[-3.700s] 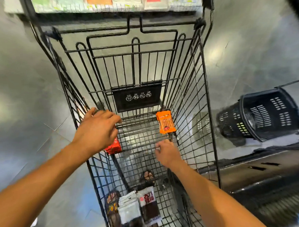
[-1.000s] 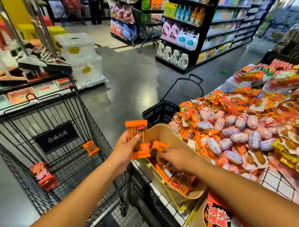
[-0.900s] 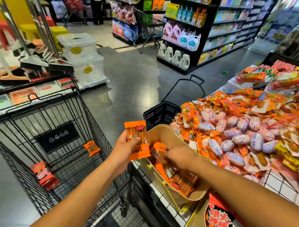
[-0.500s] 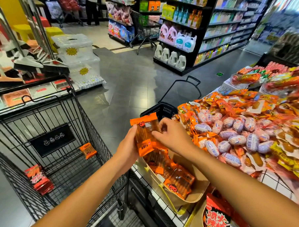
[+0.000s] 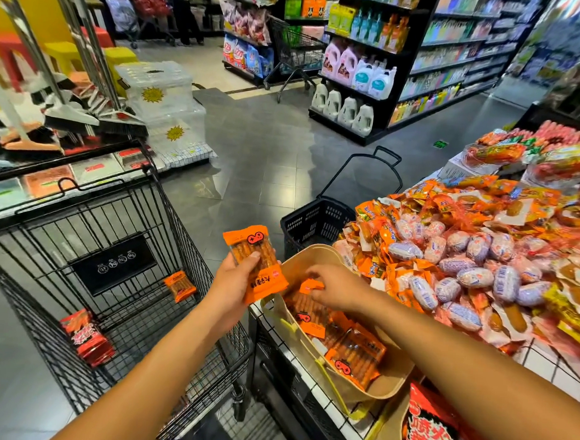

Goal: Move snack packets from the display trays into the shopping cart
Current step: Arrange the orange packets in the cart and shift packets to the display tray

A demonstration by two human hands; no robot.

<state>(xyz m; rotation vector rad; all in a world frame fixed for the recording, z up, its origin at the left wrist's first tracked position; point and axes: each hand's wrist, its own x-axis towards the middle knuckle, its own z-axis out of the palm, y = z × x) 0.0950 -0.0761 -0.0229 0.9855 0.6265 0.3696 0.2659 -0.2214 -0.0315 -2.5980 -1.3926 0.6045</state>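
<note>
An orange snack packet point(image 5: 251, 251) stands upright just left of centre, gripped by the left hand point(image 5: 234, 284): thumb across its clear front, fingers curled behind. It hangs above the gap between cart and display, near the cart's right rim. At 3 o'clock from it, the right hand point(image 5: 334, 286) reaches down into a beige display tray point(image 5: 392, 389), fingers bent onto the top edge of one of the tray packets point(image 5: 352, 350). Whether they actually pinch it I cannot tell.

The black wire shopping cart point(image 5: 122, 219) sits at 9 o'clock from the held packet. A loose orange packet point(image 5: 179, 285) lies on its folded seat shelf and a red packet point(image 5: 89, 339) leans against its left wall at 7 o'clock.

At 1 o'clock from the tray, wrapped sausages point(image 5: 463, 260) are heaped on the tabletop point(image 5: 538, 362). A black basket point(image 5: 315, 221) stands on the floor at 12 o'clock from the tray, and a red box point(image 5: 434, 432) is at 5 o'clock.
</note>
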